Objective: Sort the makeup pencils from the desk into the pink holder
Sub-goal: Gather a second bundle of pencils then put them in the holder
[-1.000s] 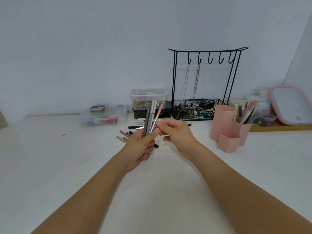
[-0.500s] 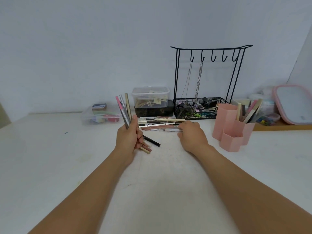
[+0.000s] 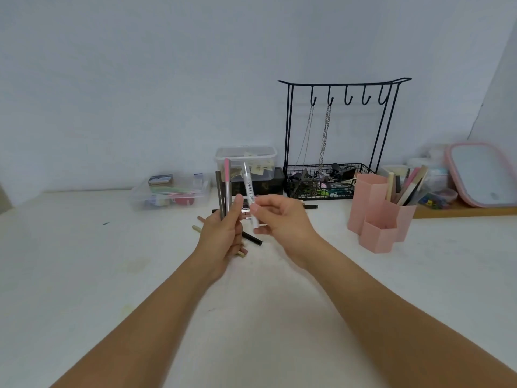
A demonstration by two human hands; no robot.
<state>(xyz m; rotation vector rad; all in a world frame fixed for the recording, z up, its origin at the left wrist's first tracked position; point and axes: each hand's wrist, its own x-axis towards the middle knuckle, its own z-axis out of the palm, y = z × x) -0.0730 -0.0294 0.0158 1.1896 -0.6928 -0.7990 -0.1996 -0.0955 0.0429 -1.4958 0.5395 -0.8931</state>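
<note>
White desk (image 3: 363,289), pencils (image 3: 225,189) in hands.

The white desk (image 3: 84,275) bears loose makeup pencils (image 3: 253,238), the pink holder (image 3: 377,217), clear boxes (image 3: 170,191) and a wire rack (image 3: 330,180).

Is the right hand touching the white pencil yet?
Touching. The head view shows the right hand pinching the white pencil between thumb and fingers, beside the pencils held in the left hand.
</note>
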